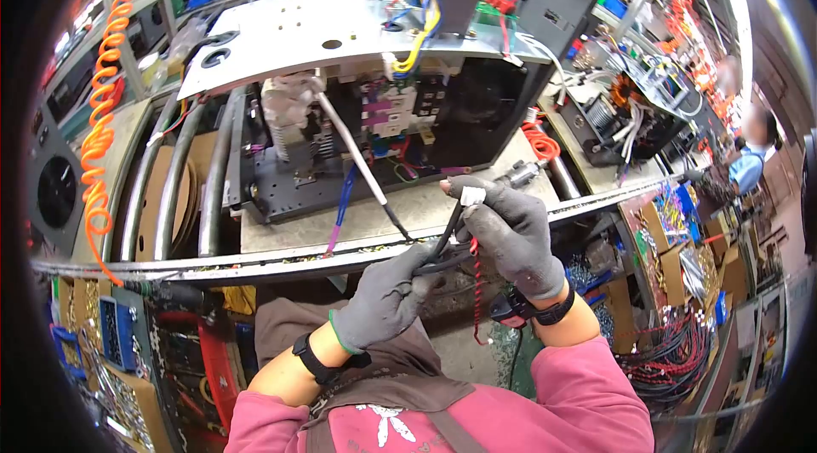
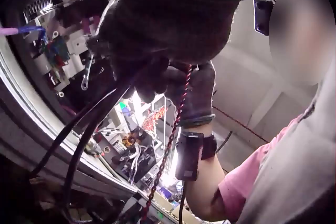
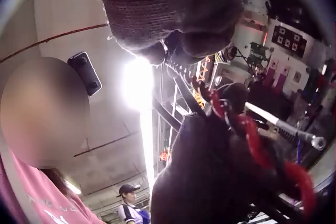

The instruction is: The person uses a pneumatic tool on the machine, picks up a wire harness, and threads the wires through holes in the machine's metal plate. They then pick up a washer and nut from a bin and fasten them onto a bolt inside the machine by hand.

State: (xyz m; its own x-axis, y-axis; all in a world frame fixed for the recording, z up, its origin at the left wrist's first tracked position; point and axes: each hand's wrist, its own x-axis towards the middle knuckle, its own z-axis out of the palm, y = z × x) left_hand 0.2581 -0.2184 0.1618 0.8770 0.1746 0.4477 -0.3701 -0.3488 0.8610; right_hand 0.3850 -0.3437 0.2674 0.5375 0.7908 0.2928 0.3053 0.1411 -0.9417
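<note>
Both hands wear grey gloves. The left hand (image 1: 385,298) grips black cables (image 1: 444,259) in front of the machine's lower edge; in the left wrist view the cables (image 2: 86,124) hang down from the left hand (image 2: 168,19). To its right, the right hand (image 1: 515,236) pinches the upper part of the cables beside a small white piece (image 1: 471,196). A twisted red and black wire (image 1: 477,291) dangles below the right hand, and in the right wrist view that wire (image 3: 252,134) crosses close to the lens. Some fingertips are hidden.
An open machine chassis (image 1: 340,180) with a white top panel (image 1: 289,31) stands ahead on the bench. A white cable (image 1: 353,151) slants from it. Metal rollers (image 1: 174,189) lie left, an orange coiled hose (image 1: 100,129) hangs there. Another unit (image 1: 625,117) and a person (image 1: 751,165) are right.
</note>
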